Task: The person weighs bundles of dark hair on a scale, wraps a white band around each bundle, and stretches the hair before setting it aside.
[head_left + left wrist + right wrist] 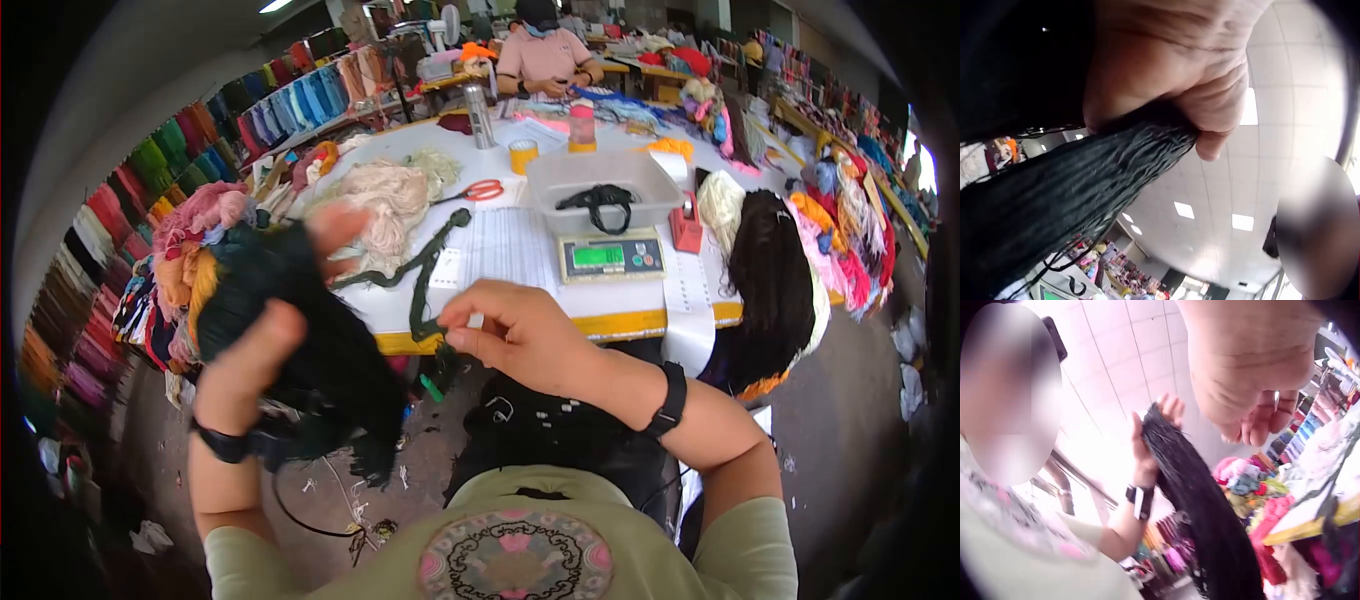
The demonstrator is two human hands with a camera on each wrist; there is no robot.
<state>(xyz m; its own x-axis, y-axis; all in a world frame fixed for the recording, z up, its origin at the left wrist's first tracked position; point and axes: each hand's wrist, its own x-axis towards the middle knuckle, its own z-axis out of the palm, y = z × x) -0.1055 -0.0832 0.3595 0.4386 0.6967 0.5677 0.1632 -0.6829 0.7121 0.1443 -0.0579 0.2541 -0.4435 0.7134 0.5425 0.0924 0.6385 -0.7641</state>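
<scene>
My left hand (245, 375), blurred in the head view, holds up a thick dark green, nearly black skein of yarn (330, 360). In the left wrist view the skein (1091, 181) comes out of the palm between thumb and fingers, and in the right wrist view it hangs long below the hand (1141, 447). My right hand (525, 335) is over the table's front edge, its fingers curled and thumb tip close to the index fingertip. No object shows between them. A dark green strand of yarn (425, 285) lies on the table beside these fingertips and droops over the edge.
On the white table are a scale (612, 257) bearing a plastic box (650, 190) with dark yarn inside, red-handled scissors (484, 190), cream yarn (380, 205) and paper sheets (505, 245). Black yarn (765, 290) hangs at the right. A person in pink (550, 60) sits opposite.
</scene>
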